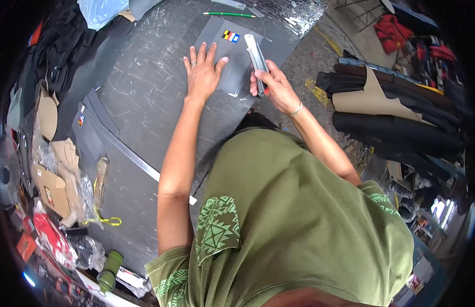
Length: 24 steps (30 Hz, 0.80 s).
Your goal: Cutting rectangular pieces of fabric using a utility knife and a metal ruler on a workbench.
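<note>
A dark grey sheet of material [232, 66] with a small multicoloured patch [230, 36] lies near the far edge of the table. My left hand [203, 71] rests on its left side, fingers spread and nothing in them. In my right hand [276, 87] is a utility knife [256, 59] with a grey metal body, its far end pointing up and away over the sheet's right side. My fingers wrap round the lower part of the knife. I cannot make out whether its blade is out.
A green pencil [229, 15] lies beyond the sheet. To the left are another grey piece [89, 125] with a patch, a metal ruler [132, 156], cardboard [51, 190] and a green bottle [110, 271]. Rolls of dark material [396, 128] stand at the right, past the table edge.
</note>
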Tool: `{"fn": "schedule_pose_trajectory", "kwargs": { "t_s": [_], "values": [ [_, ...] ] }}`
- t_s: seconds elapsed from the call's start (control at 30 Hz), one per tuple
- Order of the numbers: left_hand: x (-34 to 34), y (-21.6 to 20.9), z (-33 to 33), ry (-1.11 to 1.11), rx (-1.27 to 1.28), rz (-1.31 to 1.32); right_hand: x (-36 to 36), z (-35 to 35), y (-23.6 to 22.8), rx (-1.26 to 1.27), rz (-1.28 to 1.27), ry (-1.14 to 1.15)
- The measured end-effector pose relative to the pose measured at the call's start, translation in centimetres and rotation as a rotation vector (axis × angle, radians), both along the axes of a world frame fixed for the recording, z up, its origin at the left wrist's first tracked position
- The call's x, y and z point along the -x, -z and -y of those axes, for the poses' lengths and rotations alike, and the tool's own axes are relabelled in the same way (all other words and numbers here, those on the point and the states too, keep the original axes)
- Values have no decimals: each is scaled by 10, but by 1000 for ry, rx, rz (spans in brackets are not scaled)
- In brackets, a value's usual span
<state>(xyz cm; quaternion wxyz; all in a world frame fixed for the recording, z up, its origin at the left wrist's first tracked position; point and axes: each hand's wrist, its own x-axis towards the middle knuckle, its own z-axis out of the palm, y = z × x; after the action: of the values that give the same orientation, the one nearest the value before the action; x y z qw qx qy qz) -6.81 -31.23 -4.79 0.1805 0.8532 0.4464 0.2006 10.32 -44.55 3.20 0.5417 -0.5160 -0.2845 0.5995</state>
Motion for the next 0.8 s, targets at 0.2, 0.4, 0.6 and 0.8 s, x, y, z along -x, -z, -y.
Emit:
{"fn": "schedule_pose_trajectory", "kwargs": {
  "t_s": [0.2, 0.4, 0.6, 0.8],
  "values": [
    [-3, 18, 6, -34, -224, -162, 8, 15, -10, 20, -43, 28],
    [-6, 14, 6, -62, -235, -178, -16, -5, 1, -19, -73, 44],
    [-8, 5, 11, -89, -186, -206, -65, -49, 17, -67, -73, -67],
    [-8, -1, 14, -92, -145, -311, -119, -122, 19, -217, 340, -349]
  ]
}}
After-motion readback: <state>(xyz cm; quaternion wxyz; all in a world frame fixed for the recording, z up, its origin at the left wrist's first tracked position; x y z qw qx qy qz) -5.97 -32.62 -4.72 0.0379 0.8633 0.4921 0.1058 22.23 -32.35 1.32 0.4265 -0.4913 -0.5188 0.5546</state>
